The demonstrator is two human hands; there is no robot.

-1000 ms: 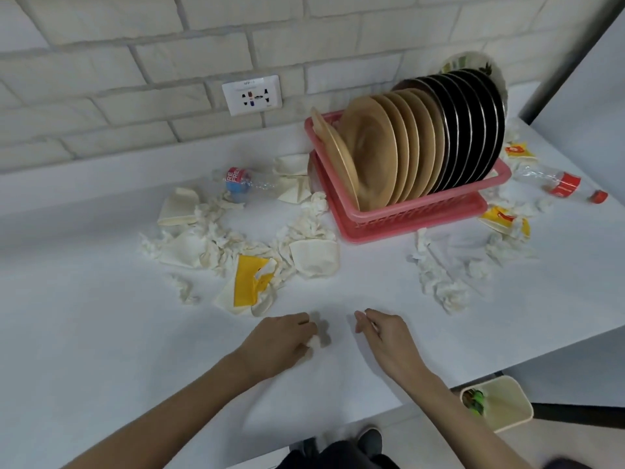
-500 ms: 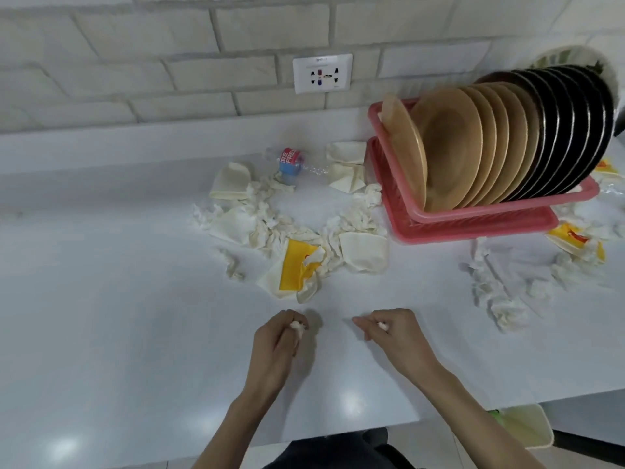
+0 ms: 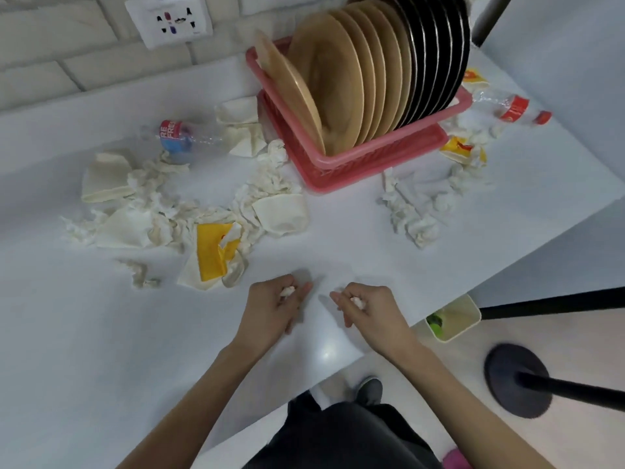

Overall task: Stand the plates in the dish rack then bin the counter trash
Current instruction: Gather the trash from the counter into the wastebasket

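Since a second ago both hands have closed on bits well in front of the dish rack (image 3: 373, 163): left hand (image 3: 275, 308) curls round a tissue scrap (image 3: 287, 291), right hand (image 3: 370, 308) pinches a second scrap (image 3: 357, 302). Trash pile (image 3: 152, 211) left of the rack is untouched; plates (image 3: 338, 86) stand in it. Binning looks begun.

**A:** anyone able to read anything here?

**B:** only the label on the clear bottle (image 3: 176, 138) lying on the left. It says "RE" over "FRE", and the rest curves out of sight. The red band on the other bottle (image 3: 512, 108) and the print on the yellow wrappers (image 3: 460, 147) are too blurry.
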